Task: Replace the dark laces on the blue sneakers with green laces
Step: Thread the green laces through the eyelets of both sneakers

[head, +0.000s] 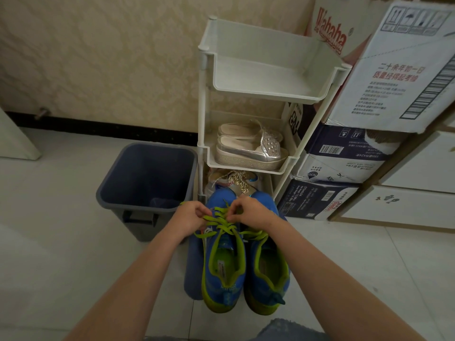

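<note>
Green lace between the fingers

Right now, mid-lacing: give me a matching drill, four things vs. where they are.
1 silver shoes
2 dark bin
3 green lace
4 Wahaha box

A on the floor, left of the white rack
B pinched by left hand and right hand
C on the rack's middle shelf
D right of the rack's top shelf

Pairs: 1-C, 2-A, 3-B, 4-D

sneakers: blue knit mesh, matt; laces flat woven; bin matt plastic; rack white plastic; floor glossy tile.
</note>
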Motion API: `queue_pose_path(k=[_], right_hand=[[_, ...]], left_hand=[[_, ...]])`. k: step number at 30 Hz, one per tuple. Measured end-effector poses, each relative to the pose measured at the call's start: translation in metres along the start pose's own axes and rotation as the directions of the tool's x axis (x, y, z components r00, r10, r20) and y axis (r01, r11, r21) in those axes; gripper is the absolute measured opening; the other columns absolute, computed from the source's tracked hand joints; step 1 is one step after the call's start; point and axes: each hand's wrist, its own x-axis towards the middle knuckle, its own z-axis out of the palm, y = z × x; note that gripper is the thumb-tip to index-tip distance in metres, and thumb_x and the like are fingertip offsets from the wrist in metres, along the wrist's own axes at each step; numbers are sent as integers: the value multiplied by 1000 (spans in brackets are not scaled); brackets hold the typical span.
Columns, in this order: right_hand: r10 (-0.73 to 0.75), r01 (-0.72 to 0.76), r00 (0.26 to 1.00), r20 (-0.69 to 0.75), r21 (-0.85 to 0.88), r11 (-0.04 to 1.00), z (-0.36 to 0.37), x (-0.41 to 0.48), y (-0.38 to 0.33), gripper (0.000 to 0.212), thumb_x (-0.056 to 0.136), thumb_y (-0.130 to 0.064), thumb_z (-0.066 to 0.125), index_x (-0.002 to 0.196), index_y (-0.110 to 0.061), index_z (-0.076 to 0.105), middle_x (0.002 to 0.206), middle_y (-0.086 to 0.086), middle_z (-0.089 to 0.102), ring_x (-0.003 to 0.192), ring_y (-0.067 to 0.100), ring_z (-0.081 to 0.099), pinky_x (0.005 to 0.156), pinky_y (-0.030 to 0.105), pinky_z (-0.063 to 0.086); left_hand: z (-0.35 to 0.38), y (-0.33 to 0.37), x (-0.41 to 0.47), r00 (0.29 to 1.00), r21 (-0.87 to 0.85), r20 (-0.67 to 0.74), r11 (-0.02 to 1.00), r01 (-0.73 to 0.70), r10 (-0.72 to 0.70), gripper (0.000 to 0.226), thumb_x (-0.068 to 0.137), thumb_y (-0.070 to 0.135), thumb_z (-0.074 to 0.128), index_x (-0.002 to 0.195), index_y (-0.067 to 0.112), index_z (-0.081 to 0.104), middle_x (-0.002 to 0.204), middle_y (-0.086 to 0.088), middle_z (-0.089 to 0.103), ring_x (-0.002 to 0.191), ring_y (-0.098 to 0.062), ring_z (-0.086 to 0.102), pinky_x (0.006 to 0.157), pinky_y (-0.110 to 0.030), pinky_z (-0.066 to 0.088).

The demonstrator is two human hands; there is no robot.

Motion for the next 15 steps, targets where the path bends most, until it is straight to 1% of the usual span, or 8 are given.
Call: queue_pose_path(k=[2,4,6,8,10,12,13,15], right_hand=[[69,-69,998,2,126,990,4,0,4,16,93,-13,59,96,1,66,90,8,65,78,8,54,76,19,44],[158,-163,987,40,300,940,6,-1,8,18,99,-15,48,93,-2,59,79,6,59,68,9,49,65,19,42],[231,-249,968,96,438,863,4,-2,11,19,102,-13,39,92,-3,52,75,4,54,59,9,41,55,17,37],[253,-276,961,115,506,817,3,-1,13,18,103,-12,36,93,-4,48,77,5,52,61,10,41,57,19,35],[218,-238,971,97,477,846,4,0,12,18,103,-21,39,94,-7,48,84,5,51,70,11,47,61,20,36],[137,-151,989,64,377,914,7,1,12,21,98,-33,49,93,-14,57,87,-1,55,78,9,51,68,20,39],[93,-105,994,52,334,937,8,2,13,18,95,-33,56,91,-16,60,87,-3,57,79,8,51,72,20,40],[28,-35,999,32,265,964,8,4,17,9,89,-23,65,89,-15,64,88,-2,59,79,7,52,76,22,42]], left_hand=[[-1,1,-1,999,-77,33,997,18,-16,15,88,-2,60,100,6,63,97,-11,65,83,-19,64,70,-24,55],[0,2,-1,998,-122,62,992,33,-26,22,93,1,53,113,3,61,106,-11,64,92,-18,64,70,-21,56],[1,2,-2,996,-169,70,984,63,-52,23,97,2,47,115,2,61,103,-9,63,89,-16,62,65,-19,57],[2,3,-2,997,-127,53,991,53,-47,25,98,1,41,111,0,62,98,-9,62,87,-16,61,63,-20,54],[4,3,-1,1000,-29,16,999,21,-21,29,99,1,38,106,4,66,101,-10,60,92,-19,60,66,-21,53],[3,4,-1,1000,12,14,1000,3,-3,31,98,1,38,104,8,67,102,-8,60,94,-19,59,68,-23,55],[3,4,-1,1000,13,23,1000,0,0,29,99,3,40,102,11,67,102,-8,60,93,-18,60,68,-23,56],[3,3,0,999,-6,40,1000,-4,4,21,99,12,46,96,14,66,103,-8,63,91,-18,62,69,-25,58]])
